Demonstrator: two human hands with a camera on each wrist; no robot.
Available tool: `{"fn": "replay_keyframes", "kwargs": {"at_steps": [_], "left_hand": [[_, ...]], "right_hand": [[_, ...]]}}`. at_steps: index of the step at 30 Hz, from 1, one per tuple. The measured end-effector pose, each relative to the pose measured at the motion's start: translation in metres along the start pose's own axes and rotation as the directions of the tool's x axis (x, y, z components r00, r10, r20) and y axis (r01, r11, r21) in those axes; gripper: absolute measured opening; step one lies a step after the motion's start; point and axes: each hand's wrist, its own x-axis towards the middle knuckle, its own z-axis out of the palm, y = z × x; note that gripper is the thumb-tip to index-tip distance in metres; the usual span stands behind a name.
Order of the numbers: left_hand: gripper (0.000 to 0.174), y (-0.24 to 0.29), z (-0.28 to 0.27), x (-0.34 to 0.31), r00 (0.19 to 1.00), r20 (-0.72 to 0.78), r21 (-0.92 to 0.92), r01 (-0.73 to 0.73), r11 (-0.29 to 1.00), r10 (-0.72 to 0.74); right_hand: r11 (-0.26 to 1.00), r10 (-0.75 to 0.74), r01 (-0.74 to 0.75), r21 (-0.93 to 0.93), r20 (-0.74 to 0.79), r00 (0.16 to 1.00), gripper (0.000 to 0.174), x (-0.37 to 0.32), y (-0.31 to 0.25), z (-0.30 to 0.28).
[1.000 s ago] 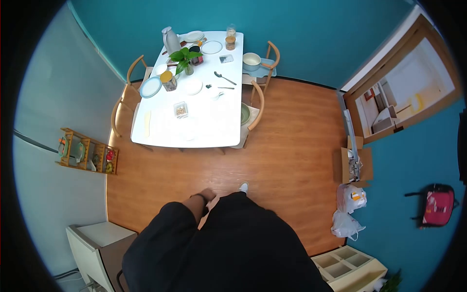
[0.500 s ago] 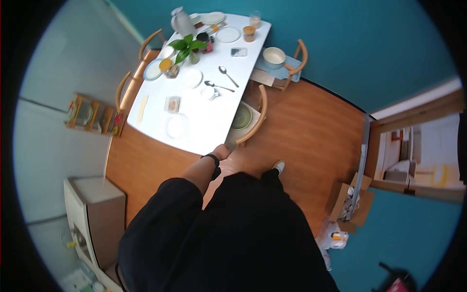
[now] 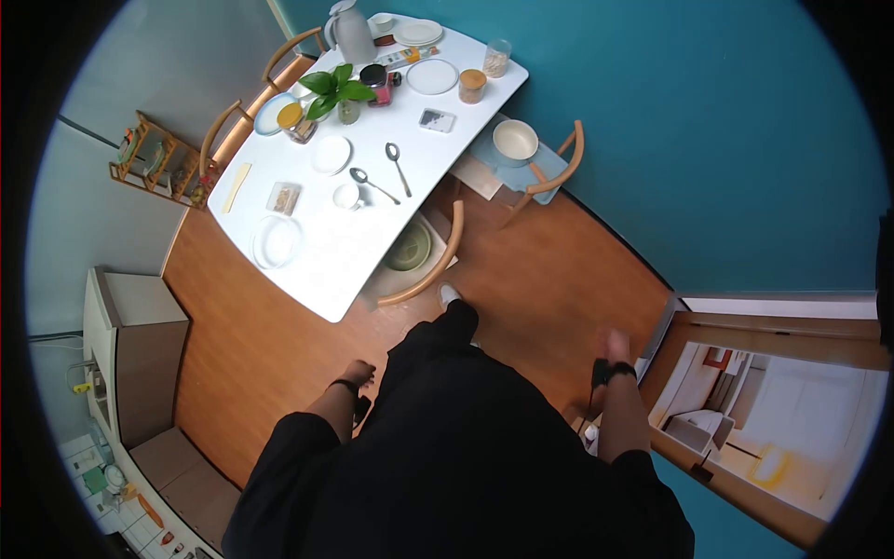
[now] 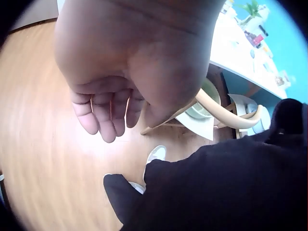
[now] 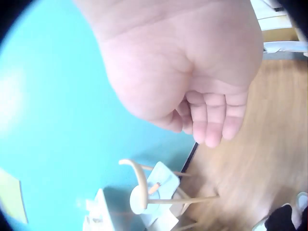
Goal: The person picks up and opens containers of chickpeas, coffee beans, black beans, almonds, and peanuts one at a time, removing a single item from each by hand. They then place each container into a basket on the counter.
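While I stand on the wooden floor in dark clothes, both hands hang empty in front of me, their fingers loosely bent. My left hand is on the near side of the desk, below its closest corner and apart from it; my right hand, somewhat blurred, is out to the side, near the door frame. One white shoe shows just beside the nearest chair, whose seat bears a green dish. Along the desk's near end sits a round, pale plate, with a clear box of food just behind it and a flat, pale strip to the left. Next come a white cup, two dark spoons lying near it, and a small white plate. Past those stand a yellow-lidded jar, a leafy plant and a jar with a wooden-looking lid. Off the desk's right side, a second chair carries a cream pot. Farthest back are a grey jug and the blue wall.
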Motion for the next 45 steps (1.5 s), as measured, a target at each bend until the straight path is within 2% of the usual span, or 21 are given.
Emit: {"fn": "replay_keyframes", "kwargs": {"at_steps": [3,4,7,12,15,17,19,21,23,25,26,28,29,30,31,32,33,35,38,41,45], "left_hand": [[0.022,0.06,0.017,-0.04,0.999,-0.024,0.023,-0.022,1.0,0.022],[0.023,0.05,0.019,0.004,0.999,0.031,-0.029,-0.033,0.999,0.034],[0.023,0.116,0.02,-0.015,0.992,-0.061,-0.172,-0.122,0.977,0.113],[0.027,0.188,-0.001,-0.041,0.963,-0.152,-0.337,-0.261,0.904,0.222],[0.021,0.219,-0.013,-0.077,0.894,-0.342,-0.414,-0.421,0.808,0.29],[0.018,0.202,-0.011,-0.072,0.89,-0.383,-0.506,-0.427,0.75,0.248],[0.014,0.164,-0.002,-0.055,0.908,-0.381,-0.668,-0.4,0.628,0.172],[0.019,0.11,0.021,-0.042,0.952,-0.275,-0.811,-0.305,0.499,0.134],[0.016,0.074,0.062,-0.048,0.961,-0.217,-0.903,-0.131,0.41,-0.171],[0.015,0.053,0.097,-0.074,0.971,-0.187,-0.895,-0.105,0.433,-0.15],[0.006,0.072,0.117,-0.1,0.932,-0.226,-0.869,-0.061,0.491,-0.284],[0.022,0.076,0.148,-0.11,0.862,-0.277,-0.842,-0.004,0.539,-0.425],[0.027,0.056,0.166,-0.087,0.913,-0.304,-0.396,0.139,0.908,-0.272],[0.033,0.053,0.167,-0.078,0.964,-0.226,0.195,0.185,0.963,-0.14],[0.033,0.071,0.162,-0.085,0.96,-0.232,0.192,0.205,0.96,-0.158],[0.033,0.106,0.165,-0.1,0.937,-0.262,-0.23,0.172,0.958,-0.231],[0.034,0.141,0.167,-0.117,0.912,-0.263,-0.611,0.095,0.786,-0.315],[0.033,0.222,0.148,-0.158,0.892,-0.29,-0.723,0.033,0.69,-0.346],[0.032,0.281,0.135,-0.176,0.841,-0.351,-0.839,-0.089,0.536,-0.411],[0.03,0.295,0.147,-0.19,0.789,-0.374,-0.885,-0.146,0.442,-0.488],[0.026,0.293,0.18,-0.187,0.779,-0.354,-0.913,-0.167,0.372,-0.518]], "right_hand": [[0.99,-0.107,0.102,0.093,0.052,0.993,0.023,-0.014,-0.111,0.076],[0.995,-0.104,0.103,0.01,0.119,0.987,0.024,-0.019,-0.136,0.102],[0.915,-0.107,0.239,-0.326,0.376,0.92,0.021,-0.016,-0.178,0.17],[0.784,-0.16,0.446,-0.432,0.554,0.817,0.017,-0.001,-0.226,0.241],[0.73,-0.167,0.519,-0.445,0.619,0.767,0.016,0.027,-0.259,0.279],[0.704,-0.158,0.557,-0.441,0.668,0.728,0.017,0.064,-0.264,0.305],[0.509,-0.34,0.781,-0.362,0.749,0.569,0.02,0.113,-0.274,0.343],[0.422,-0.367,0.831,-0.364,0.769,0.523,0.021,0.126,-0.308,0.384],[0.337,-0.386,0.86,-0.382,0.777,0.497,0.022,0.121,-0.348,0.427],[0.301,-0.414,0.89,-0.343,0.794,0.446,0.022,0.135,-0.37,0.475],[0.257,-0.458,0.916,-0.309,0.796,0.397,0.022,0.145,-0.383,0.497],[0.258,-0.375,0.907,-0.332,0.831,0.411,0.023,0.144,-0.42,0.532],[0.124,-0.444,0.933,-0.338,0.822,0.356,0.025,0.155,-0.426,0.55],[0.137,-0.437,0.935,-0.326,0.828,0.352,0.025,0.159,-0.441,0.566],[0.085,-0.445,0.941,-0.327,0.833,0.329,0.026,0.16,-0.456,0.578],[0.031,-0.445,0.945,-0.327,0.841,0.306,0.027,0.161,-0.468,0.589],[-0.005,-0.486,0.944,-0.331,0.826,0.287,0.027,0.163,-0.474,0.6],[-0.106,-0.539,0.934,-0.341,0.809,0.235,0.035,0.169,-0.481,0.618],[-0.009,-0.367,0.886,-0.464,0.826,0.429,0.058,0.168,-0.496,0.638],[-0.098,-0.461,0.917,-0.388,0.834,0.304,0.058,0.169,-0.487,0.65],[-0.174,-0.464,0.902,-0.395,0.841,0.278,0.059,0.166,-0.483,0.65]]}}
